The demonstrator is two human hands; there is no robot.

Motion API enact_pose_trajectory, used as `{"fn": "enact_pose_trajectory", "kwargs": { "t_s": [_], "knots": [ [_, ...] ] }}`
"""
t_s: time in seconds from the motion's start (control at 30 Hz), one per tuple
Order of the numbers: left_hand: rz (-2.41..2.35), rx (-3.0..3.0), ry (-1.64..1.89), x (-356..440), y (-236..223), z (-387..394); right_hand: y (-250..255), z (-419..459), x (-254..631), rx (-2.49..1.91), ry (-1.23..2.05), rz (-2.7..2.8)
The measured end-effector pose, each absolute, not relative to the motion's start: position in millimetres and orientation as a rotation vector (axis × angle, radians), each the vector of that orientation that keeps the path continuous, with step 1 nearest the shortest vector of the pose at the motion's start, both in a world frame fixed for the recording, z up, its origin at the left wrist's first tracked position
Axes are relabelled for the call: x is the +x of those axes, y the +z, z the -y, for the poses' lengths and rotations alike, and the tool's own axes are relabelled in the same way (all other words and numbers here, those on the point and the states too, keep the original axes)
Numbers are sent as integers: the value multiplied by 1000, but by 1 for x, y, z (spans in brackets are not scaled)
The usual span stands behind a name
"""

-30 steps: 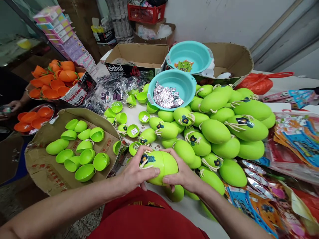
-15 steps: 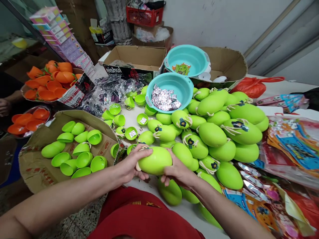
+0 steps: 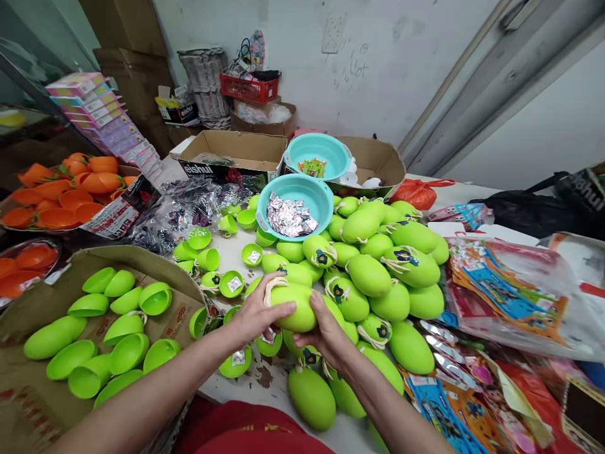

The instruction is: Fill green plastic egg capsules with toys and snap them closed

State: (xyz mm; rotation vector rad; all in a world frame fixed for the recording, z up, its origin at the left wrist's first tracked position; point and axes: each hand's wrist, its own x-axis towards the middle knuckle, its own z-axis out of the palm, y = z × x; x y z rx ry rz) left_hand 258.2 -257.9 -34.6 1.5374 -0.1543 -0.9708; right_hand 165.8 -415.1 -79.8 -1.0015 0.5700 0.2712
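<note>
Between my two hands is a closed green plastic egg [image 3: 292,296] with a cream cord at its left end. My left hand [image 3: 258,310] wraps that corded end, thumb along the front. On the other end, my right hand [image 3: 326,328] grips with the thumb on top and fingers curled underneath. Right beside them lies a heap of closed green eggs [image 3: 368,275], some with cords and dark flower stickers. Left of my hands, several open green half shells [image 3: 232,284] stand on the table, some holding a small silvery packet [image 3: 254,256].
A turquoise basin [image 3: 326,205] of silvery packets stands ahead, another turquoise basin [image 3: 347,154] behind it. At left are a cardboard box [image 3: 184,280] of green shells and a box of orange shells [image 3: 101,183]. Printed plastic bags [image 3: 510,284] lie at right.
The view has shifted, showing more wall and more of the right side. The egg stays in both hands; its corded end has turned upward, and my left thumb lies farther across its front.
</note>
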Motion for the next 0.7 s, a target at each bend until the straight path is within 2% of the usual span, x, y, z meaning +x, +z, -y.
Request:
{"fn": "enact_pose_trajectory", "kwargs": {
  "t_s": [0.17, 0.3, 0.5, 0.7],
  "knots": [
    [-88, 1472, -1059, 256, -45, 265, -74, 417, 158, -1145, 297, -480],
    [-168, 1429, -940, 235, -30, 268, -61, 406, 144, -1281, 177, -480],
    [214, 1552, -806, 227, 7, 259, -35, 403, 127, -1153, 10, -363],
    [492, 1657, -779, 250, 9, 276, -22, 425, 137, -1130, 10, -365]
  ]
}}
